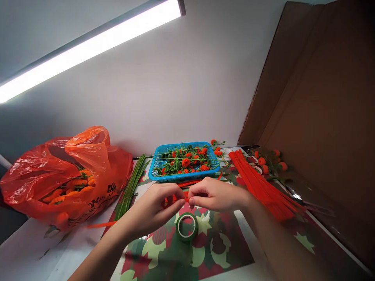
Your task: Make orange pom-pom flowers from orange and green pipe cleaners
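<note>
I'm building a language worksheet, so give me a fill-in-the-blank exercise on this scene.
The basket of flowers is coloured ____.
The tape, seen below the left hand and right hand, is coloured ____.
In the picture, the plastic bag sits to the ____ of the green stems.
Missing words: blue; green; left.

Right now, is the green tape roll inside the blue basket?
No, the green tape roll lies on the patterned sheet, nearer the camera than the blue basket.
</note>
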A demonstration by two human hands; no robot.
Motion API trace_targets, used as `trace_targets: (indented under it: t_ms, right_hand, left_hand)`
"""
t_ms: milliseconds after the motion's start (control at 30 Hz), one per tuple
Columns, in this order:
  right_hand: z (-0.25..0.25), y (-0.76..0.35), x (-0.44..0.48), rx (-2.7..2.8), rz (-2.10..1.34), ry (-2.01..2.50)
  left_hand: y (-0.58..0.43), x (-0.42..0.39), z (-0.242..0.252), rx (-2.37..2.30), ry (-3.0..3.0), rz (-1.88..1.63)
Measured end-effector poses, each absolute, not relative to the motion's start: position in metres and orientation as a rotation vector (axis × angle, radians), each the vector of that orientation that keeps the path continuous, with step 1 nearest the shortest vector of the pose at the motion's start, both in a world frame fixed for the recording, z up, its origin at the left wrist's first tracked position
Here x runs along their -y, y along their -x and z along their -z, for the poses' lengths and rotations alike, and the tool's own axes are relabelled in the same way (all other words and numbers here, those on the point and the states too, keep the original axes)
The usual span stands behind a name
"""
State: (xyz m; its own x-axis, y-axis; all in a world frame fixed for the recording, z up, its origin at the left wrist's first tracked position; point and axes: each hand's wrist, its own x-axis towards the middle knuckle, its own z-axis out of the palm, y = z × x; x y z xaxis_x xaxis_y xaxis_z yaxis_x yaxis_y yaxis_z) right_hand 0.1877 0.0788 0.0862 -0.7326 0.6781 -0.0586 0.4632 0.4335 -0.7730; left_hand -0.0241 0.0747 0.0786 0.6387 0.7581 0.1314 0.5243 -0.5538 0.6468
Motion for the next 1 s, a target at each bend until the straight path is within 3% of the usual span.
trace_targets:
  t_ms: [167,633,1000]
  right_hand:
    - [-0.087,-0.187,-0.074,2.528,-1.143,0.931]
    - [-0.091,-0.185,-0.065,2.576,-1.084,0.893]
    - [-0.098,-0.183,-0.064,2.576,-0.567,0.793]
  left_hand:
    - [0.029,-0.085,-0.065,-0.805,-1.702,-0.333]
    - [0.025,-0.091,-0.042,-0.576,-1.35,-0.304]
    - [0.013,-0.091,-0.027,-0.472,-0.985,-0.391]
